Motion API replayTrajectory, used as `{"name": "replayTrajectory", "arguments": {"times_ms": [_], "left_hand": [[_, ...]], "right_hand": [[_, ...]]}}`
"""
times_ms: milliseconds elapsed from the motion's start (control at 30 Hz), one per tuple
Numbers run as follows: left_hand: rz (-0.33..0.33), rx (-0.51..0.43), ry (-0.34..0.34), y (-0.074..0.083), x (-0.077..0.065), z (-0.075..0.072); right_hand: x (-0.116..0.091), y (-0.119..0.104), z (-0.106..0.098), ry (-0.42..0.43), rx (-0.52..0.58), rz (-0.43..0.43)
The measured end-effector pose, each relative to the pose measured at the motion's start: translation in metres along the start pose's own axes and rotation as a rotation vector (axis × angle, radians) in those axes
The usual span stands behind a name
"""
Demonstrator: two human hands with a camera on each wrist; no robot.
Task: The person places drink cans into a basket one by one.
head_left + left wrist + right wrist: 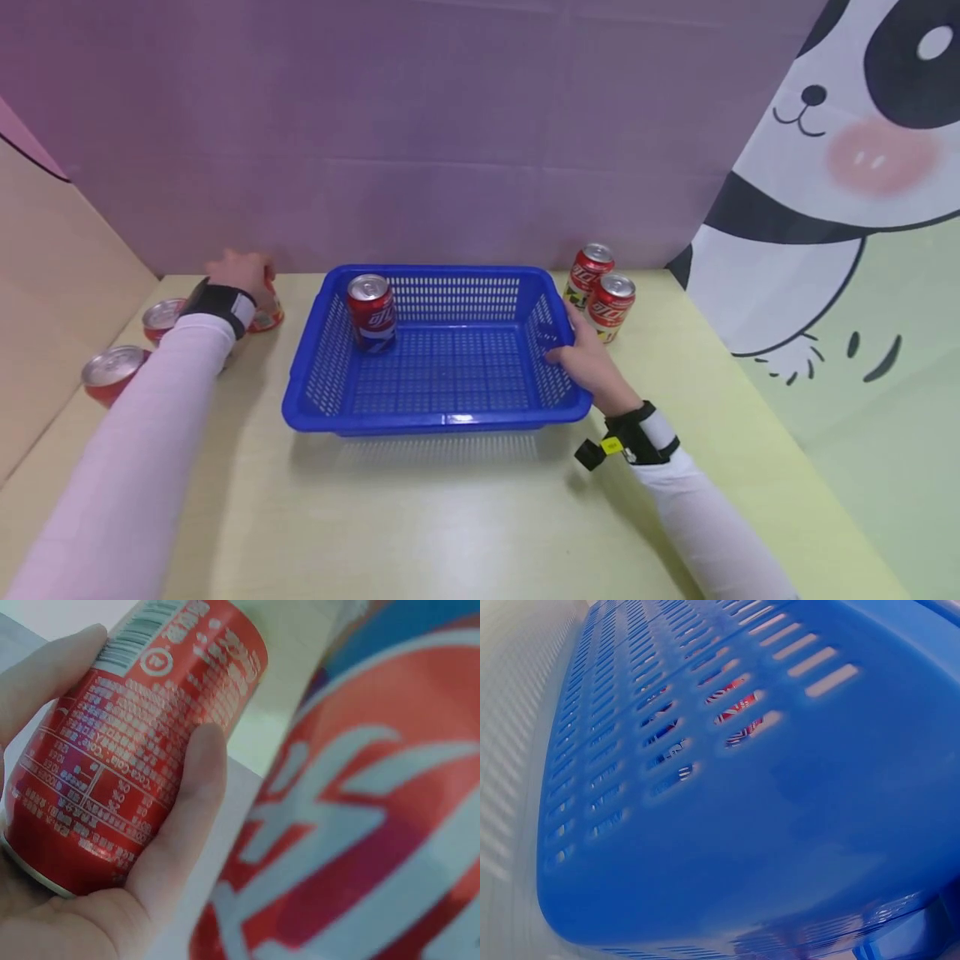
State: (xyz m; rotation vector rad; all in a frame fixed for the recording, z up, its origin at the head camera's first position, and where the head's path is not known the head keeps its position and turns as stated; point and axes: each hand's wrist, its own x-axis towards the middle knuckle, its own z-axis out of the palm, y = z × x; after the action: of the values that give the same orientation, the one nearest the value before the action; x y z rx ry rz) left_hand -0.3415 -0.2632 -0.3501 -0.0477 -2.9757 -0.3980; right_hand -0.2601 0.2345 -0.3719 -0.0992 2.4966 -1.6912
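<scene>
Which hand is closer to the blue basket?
Right. The right grip holds the blue basket at its right edge. The left grip is apart from it, off its left side, around a red can.

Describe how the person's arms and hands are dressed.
The left hand and right hand are ungloved. Left sleeve and right sleeve are pale, plain. The left wristband and right wristband are black with whitish patches; the right adds a black block and yellow tag.
</scene>
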Motion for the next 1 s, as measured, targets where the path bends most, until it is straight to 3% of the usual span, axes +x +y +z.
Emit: {"name": "replayTrajectory", "arguments": {"times_ms": [200,300,400,567,733,867,1000], "left_hand": [[0.015,-0.033,0.014,0.008,-0.008,-0.006],[-0.003,-0.062,0.047,0.021,-0.017,-0.024],[0.003,-0.081,0.104,0.040,-0.029,-0.055],[0.154,-0.100,0.226,0.076,-0.045,-0.100],[0.395,-0.100,0.337,0.127,-0.058,-0.120],[0.565,-0.088,0.283,0.170,-0.064,-0.119],[0.629,-0.078,0.153,0.204,-0.063,-0.099]], "right_hand": [[0.000,0.000,0.003,0.003,-0.013,0.010],[0.001,0.000,0.002,0.006,-0.019,0.010],[0.001,0.000,0.002,0.007,-0.020,0.004],[0.002,0.000,-0.001,0.011,-0.019,0.018],[-0.001,0.002,-0.006,0.008,-0.010,0.038],[-0.002,0.001,-0.010,0.010,-0.009,0.055],[-0.003,0.000,-0.010,0.012,-0.005,0.056]]}}
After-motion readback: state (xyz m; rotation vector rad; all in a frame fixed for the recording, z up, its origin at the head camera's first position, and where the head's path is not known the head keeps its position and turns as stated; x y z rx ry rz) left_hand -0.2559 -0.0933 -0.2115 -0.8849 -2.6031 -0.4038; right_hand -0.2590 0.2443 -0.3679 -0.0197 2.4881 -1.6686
